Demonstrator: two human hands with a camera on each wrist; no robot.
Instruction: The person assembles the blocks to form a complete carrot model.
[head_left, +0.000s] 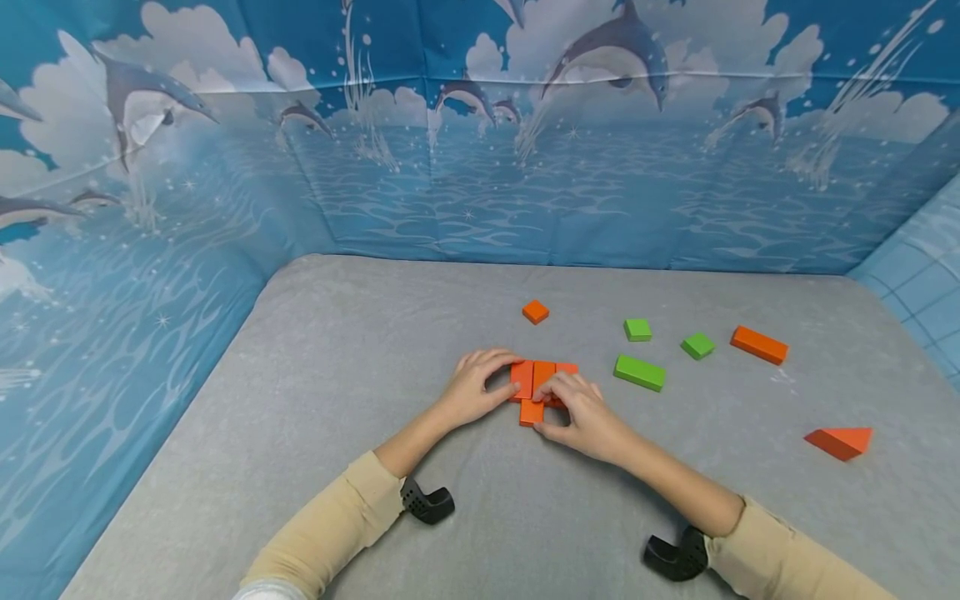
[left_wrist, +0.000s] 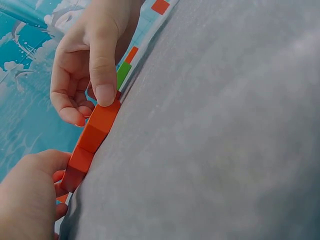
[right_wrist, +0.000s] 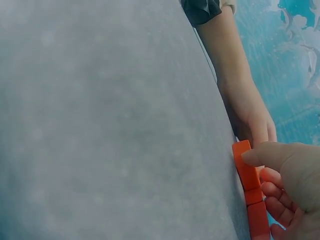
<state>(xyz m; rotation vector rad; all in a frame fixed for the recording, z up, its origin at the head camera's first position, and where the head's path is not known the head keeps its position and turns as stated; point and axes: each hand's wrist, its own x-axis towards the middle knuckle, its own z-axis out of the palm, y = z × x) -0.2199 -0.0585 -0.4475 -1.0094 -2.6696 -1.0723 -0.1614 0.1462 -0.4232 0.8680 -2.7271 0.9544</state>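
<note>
Several orange blocks lie flat side by side in a small cluster in the middle of the head view. My left hand (head_left: 474, 390) holds the left block (head_left: 521, 382) of the cluster, fingertips at its far end and thumb at its near end. My right hand (head_left: 587, 417) pinches the small block (head_left: 532, 412) on the near side, its thumb on the near face and fingers over the top. Part of the right-hand block (head_left: 567, 367) is hidden beneath those fingers. In the left wrist view, the right thumb presses an orange block (left_wrist: 95, 131) against the row.
Beyond the cluster sits a single orange block (head_left: 536, 312). To the right lie a long green block (head_left: 640, 372), two small green blocks (head_left: 637, 330), a long orange block (head_left: 759, 344) and an orange triangular block (head_left: 840, 442). A dolphin-print curtain (head_left: 480, 192) borders the grey surface (head_left: 375, 325).
</note>
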